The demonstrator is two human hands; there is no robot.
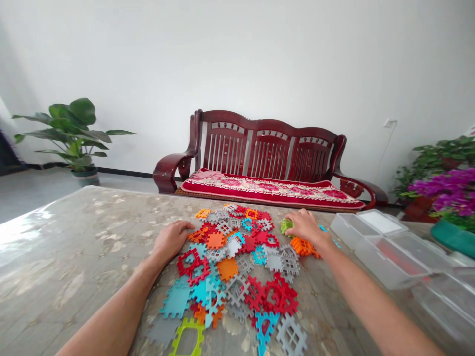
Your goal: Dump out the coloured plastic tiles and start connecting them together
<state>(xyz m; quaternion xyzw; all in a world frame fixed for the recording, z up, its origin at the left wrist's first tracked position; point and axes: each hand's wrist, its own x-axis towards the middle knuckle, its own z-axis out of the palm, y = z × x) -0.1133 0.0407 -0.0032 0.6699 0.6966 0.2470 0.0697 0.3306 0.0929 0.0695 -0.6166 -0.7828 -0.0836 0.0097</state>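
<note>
A spread pile of toothed plastic building tiles [227, 269] in red, orange, grey, blue and green covers the middle of the table. My left hand [173, 239] lies at the pile's left edge, fingers stretched toward the red and orange tiles and holding nothing I can see. At the far right of the pile, my right hand [305, 225] has its fingers closed on green tiles [287, 226]; its palm hides part of them. Just below that hand sits a bunch of orange tiles [302, 246]. One lime-green frame tile [188, 336] lies at the near edge.
Clear plastic boxes [389, 259] stand on the right of the patterned table [92, 257], one with something red inside. Behind the table is a dark wooden bench [267, 148] with a red cushion. Potted plants [74, 133] and purple flowers [451, 190] flank it.
</note>
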